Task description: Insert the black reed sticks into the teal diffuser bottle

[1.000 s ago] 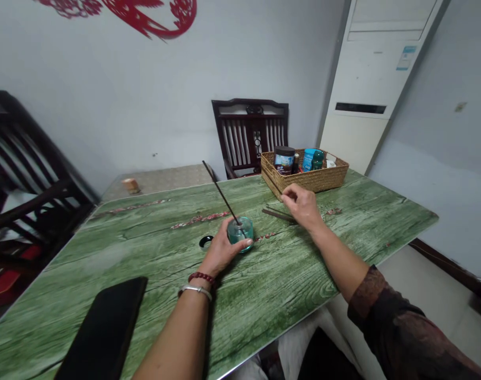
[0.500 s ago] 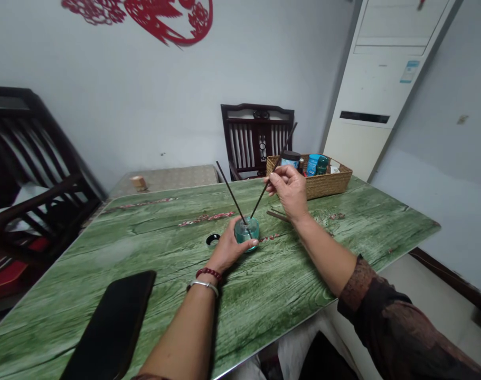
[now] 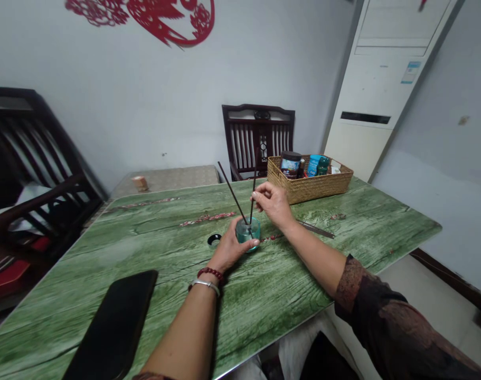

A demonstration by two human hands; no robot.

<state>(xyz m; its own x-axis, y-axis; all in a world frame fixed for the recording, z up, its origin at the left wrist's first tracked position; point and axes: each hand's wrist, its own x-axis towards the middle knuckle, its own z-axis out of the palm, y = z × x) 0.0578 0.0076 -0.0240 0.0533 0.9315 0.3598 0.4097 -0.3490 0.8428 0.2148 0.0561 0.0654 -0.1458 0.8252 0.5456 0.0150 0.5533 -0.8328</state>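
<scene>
My left hand (image 3: pixel 233 243) is closed around a small glass diffuser bottle (image 3: pixel 253 230) with blue-green liquid, standing on the table. One dark reed stick (image 3: pixel 230 188) leans to the left out of the bottle's neck. A second reed stick (image 3: pixel 254 182) stands nearly upright in the neck, pinched between the thumb and fingers of my right hand (image 3: pixel 272 203). Just left of the bottle lies a black ring-shaped cap (image 3: pixel 214 240). More loose reed sticks (image 3: pixel 316 229) rest on the table behind my right forearm, partly hidden by it.
A wicker basket (image 3: pixel 321 187) with jars and bottles sits at the back right of the green table (image 3: pixel 177 253). At the front left lies a black phone (image 3: pixel 113 322). Beyond the table stands a dark wooden chair (image 3: pixel 260 138); another chair (image 3: pixel 38 174) is at the left.
My right hand has moved down and slightly left along with its reed stick, which now sits lower and more upright in the bottle. My left hand stays on the bottle.
</scene>
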